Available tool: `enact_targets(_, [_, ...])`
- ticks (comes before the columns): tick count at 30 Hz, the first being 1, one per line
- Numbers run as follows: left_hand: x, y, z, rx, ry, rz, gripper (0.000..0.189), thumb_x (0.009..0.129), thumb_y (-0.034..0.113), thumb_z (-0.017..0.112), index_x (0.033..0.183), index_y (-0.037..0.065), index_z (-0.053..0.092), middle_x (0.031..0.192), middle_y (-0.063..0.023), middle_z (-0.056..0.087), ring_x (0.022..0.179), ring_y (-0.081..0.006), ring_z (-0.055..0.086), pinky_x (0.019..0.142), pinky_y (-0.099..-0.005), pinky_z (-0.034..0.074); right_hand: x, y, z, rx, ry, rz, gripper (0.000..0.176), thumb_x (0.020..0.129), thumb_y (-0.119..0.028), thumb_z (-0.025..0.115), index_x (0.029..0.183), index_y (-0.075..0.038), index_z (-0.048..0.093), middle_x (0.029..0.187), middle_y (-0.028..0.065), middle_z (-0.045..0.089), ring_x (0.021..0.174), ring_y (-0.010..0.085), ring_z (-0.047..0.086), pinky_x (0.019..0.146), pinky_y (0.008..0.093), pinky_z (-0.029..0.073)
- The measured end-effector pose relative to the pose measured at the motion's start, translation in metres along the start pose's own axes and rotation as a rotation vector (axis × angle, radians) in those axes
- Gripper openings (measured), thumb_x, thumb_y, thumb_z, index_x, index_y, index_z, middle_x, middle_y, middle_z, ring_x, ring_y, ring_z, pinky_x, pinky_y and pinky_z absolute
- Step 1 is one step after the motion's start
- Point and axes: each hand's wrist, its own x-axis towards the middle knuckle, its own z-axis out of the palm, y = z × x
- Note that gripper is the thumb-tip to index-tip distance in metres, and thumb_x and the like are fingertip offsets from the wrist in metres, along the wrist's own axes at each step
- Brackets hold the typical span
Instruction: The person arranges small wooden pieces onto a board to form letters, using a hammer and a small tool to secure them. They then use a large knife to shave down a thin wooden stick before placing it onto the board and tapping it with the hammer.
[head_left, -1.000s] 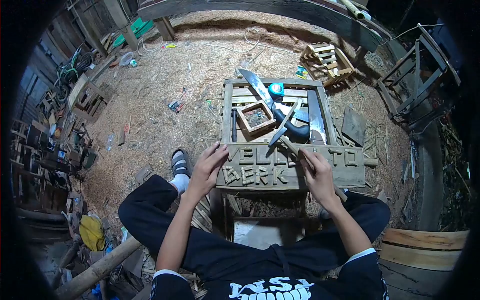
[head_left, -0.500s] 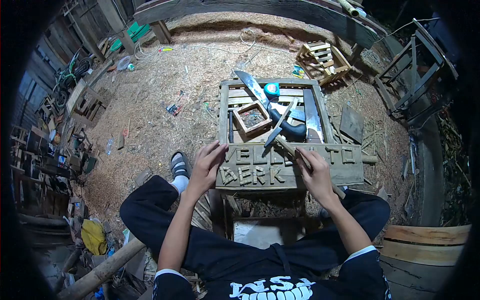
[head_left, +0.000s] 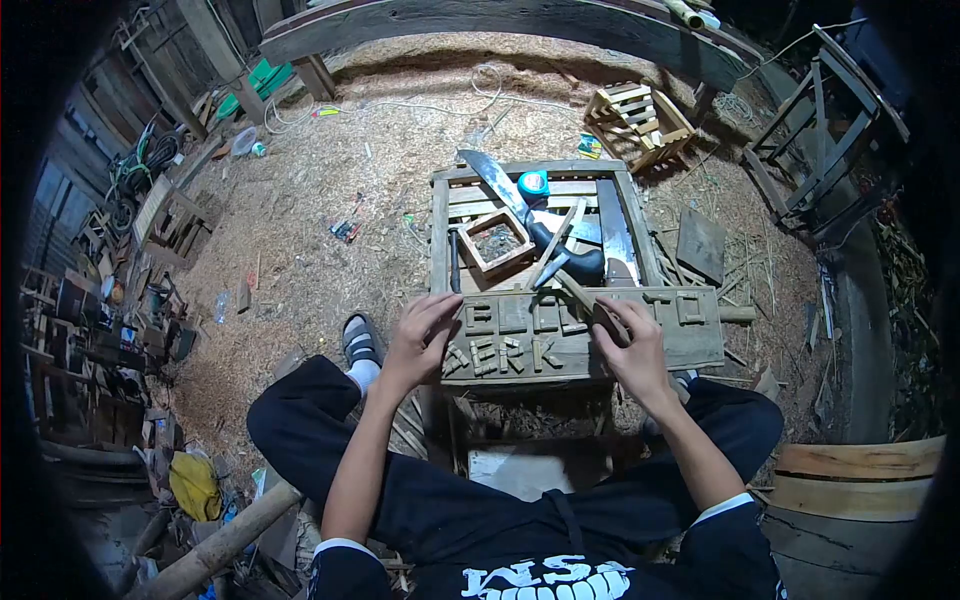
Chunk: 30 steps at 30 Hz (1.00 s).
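A wooden sign board [head_left: 640,362] lies across the near end of the slatted bench, with raised wooden letters [head_left: 512,313] in two rows. My left hand [head_left: 424,335] is curled over the board's left end, hiding the first letters. Over the right half of the board, my right hand [head_left: 632,345] is closed around the handle of a hammer [head_left: 573,291]. The hammer's head points away from me, and its handle slants back under the hand. Some upper-row letters are covered by this hand.
On the slatted bench [head_left: 441,230] lie a machete [head_left: 492,182], a teal tape measure [head_left: 534,184], a small wooden box [head_left: 494,241] of nails and a handsaw [head_left: 615,230]. A wooden crate [head_left: 640,125] stands behind to the right. Wood shavings cover the ground.
The view has shifted slightly. My left hand has slid a little further over the board's left end, covering more letters. My right hand stays around the hammer handle.
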Motion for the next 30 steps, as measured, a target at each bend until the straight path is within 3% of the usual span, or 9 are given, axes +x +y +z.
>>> enact_targets(10, [0.017, 0.02, 0.015, -0.127, -0.07, 0.004, 0.047, 0.091, 0.003, 0.07, 0.137, 0.003, 0.063, 0.126, -0.0141, 0.072, 0.117, -0.0308, 0.067, 0.109, -0.0401, 0.045, -0.001, 0.01, -0.007, 0.009, 0.006, -0.006, 0.046, 0.082, 0.001, 0.07, 0.128, -0.004, 0.069, 0.118, 0.0206, 0.066, 0.108, 0.038, 0.066, 0.096, 0.0409, 0.053])
enact_targets(14, [0.028, 0.042, 0.02, 0.02, -0.131, 0.151, 0.065, 0.082, 0.021, 0.084, 0.14, 0.004, 0.061, 0.137, -0.0155, 0.066, 0.128, -0.0321, 0.061, 0.108, -0.0425, 0.045, -0.001, 0.009, -0.014, -0.056, -0.006, 0.01, 0.047, 0.083, 0.0, 0.07, 0.13, -0.005, 0.068, 0.119, 0.0197, 0.065, 0.109, 0.0383, 0.066, 0.095, 0.0421, 0.053])
enact_targets(15, [0.031, 0.047, 0.02, 0.092, -0.188, 0.21, 0.077, 0.076, 0.036, 0.088, 0.141, 0.006, 0.061, 0.143, -0.0153, 0.061, 0.135, -0.0329, 0.055, 0.112, -0.0455, 0.041, -0.001, 0.009, -0.016, -0.059, -0.002, 0.015, 0.047, 0.083, 0.0, 0.07, 0.13, -0.005, 0.068, 0.119, 0.0197, 0.065, 0.109, 0.0383, 0.066, 0.095, 0.0421, 0.053])
enact_targets(19, [0.035, 0.058, 0.035, 0.172, -0.27, 0.279, 0.085, 0.073, 0.051, 0.086, 0.143, 0.01, 0.061, 0.149, -0.0152, 0.057, 0.14, -0.0328, 0.051, 0.116, -0.0486, 0.035, 0.002, 0.015, -0.025, -0.079, 0.062, 0.02, 0.045, 0.083, 0.0, 0.071, 0.128, -0.005, 0.068, 0.119, 0.019, 0.065, 0.108, 0.0387, 0.066, 0.094, 0.0433, 0.053])
enact_targets(24, [0.036, 0.063, 0.05, 0.236, -0.248, 0.351, 0.082, 0.073, 0.052, 0.086, 0.144, 0.02, 0.062, 0.154, -0.0159, 0.051, 0.142, -0.034, 0.048, 0.118, -0.0504, 0.033, -0.007, 0.021, -0.028, -0.1, 0.058, 0.039, 0.042, 0.083, 0.001, 0.07, 0.125, -0.004, 0.067, 0.119, 0.0185, 0.065, 0.108, 0.0393, 0.065, 0.094, 0.0443, 0.053])
enact_targets(27, [0.038, 0.07, 0.053, 0.273, -0.175, 0.343, 0.085, 0.075, 0.052, 0.085, 0.146, 0.014, 0.059, 0.155, -0.0165, 0.05, 0.143, -0.0348, 0.047, 0.119, -0.0502, 0.032, -0.013, 0.015, -0.026, -0.099, 0.006, 0.048, 0.047, 0.083, 0.003, 0.069, 0.128, -0.005, 0.064, 0.121, 0.0173, 0.062, 0.112, 0.0383, 0.063, 0.095, 0.0448, 0.052])
enact_targets(30, [0.037, 0.068, 0.062, 0.207, -0.255, 0.262, 0.091, 0.075, 0.053, 0.084, 0.149, 0.008, 0.054, 0.156, -0.0174, 0.048, 0.146, -0.0358, 0.043, 0.12, -0.0498, 0.03, -0.018, 0.019, -0.022, -0.123, 0.008, 0.031, 0.048, 0.081, 0.004, 0.07, 0.128, -0.005, 0.064, 0.121, 0.017, 0.062, 0.113, 0.0388, 0.061, 0.097, 0.0451, 0.051])
